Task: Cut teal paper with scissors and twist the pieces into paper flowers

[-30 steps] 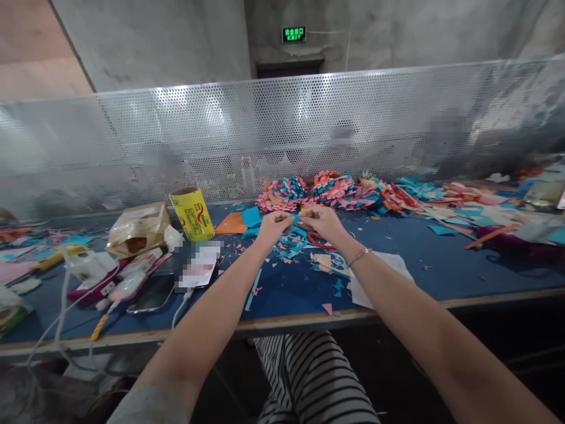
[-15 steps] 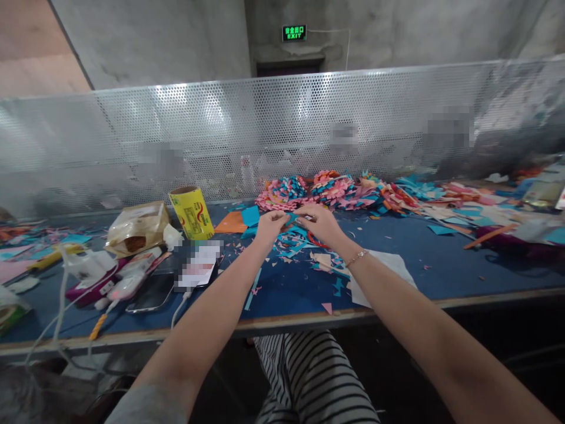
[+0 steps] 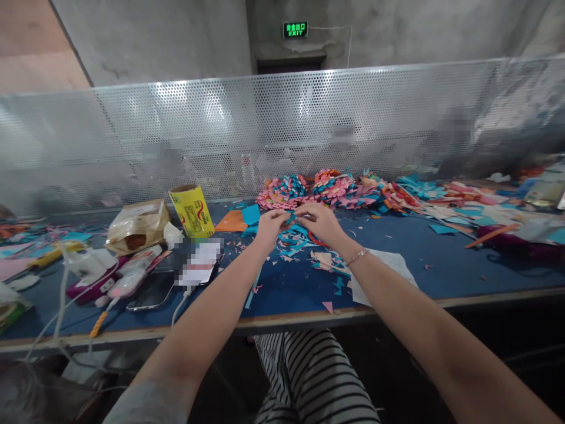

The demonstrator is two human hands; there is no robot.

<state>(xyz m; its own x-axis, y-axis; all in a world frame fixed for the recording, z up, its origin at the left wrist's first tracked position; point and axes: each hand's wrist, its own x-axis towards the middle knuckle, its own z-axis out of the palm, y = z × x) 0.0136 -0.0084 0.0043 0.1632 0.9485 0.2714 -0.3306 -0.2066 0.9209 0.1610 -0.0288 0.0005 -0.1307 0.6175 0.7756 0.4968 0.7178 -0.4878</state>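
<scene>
My left hand (image 3: pixel 270 229) and my right hand (image 3: pixel 323 222) are close together over the blue table, fingers pinched. Between their fingertips shows a small piece of blue paper (image 3: pixel 291 218), largely covered by the fingers. Beneath it lie curled blue paper strips and scraps (image 3: pixel 292 240). Just behind my hands sit rounded bunches of pink and blue folded paper pieces (image 3: pixel 282 191). A thin red loop (image 3: pixel 315 239) shows next to my right hand. An orange sheet (image 3: pixel 231 221) and a blue paper square (image 3: pixel 251 214) lie left of my left hand.
On the left are a yellow tube (image 3: pixel 192 211), a brown paper bag (image 3: pixel 138 225), a phone with a lit screen (image 3: pixel 200 265) and cables. A white sheet (image 3: pixel 391 271) lies under my right forearm. More paper strips (image 3: pixel 468 203) cover the right side. A perforated metal panel (image 3: pixel 212 135) stands behind.
Both hands stay in nearly the same place, still pinched together around the blue paper. Finger positions differ only slightly, and the view has shifted a little.
</scene>
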